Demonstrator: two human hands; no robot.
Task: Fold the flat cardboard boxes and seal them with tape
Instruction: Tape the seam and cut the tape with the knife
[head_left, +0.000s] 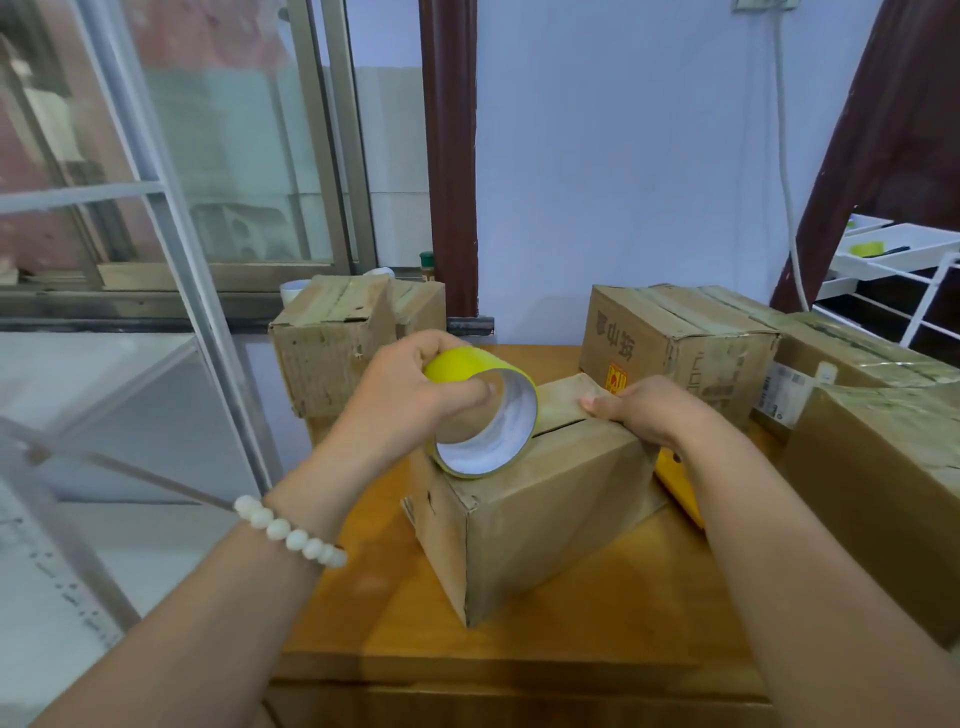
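A small brown cardboard box (524, 499) stands on the wooden table (571, 623), its top flaps folded down with a seam showing. My left hand (410, 395) grips a roll of yellow tape (485, 421) with fingers through its core, the roll resting on the box's top near edge. My right hand (644, 410) lies on the far right of the box top, fingers pressing on the flap where a strip of tape runs from the roll.
Taped cardboard boxes stand around: one at the back left (337, 348), one at the back right (680, 343), a large one at the right (883, 483). A yellow object (678, 483) lies behind the small box. A window frame is on the left, a white rack (893, 260) far right.
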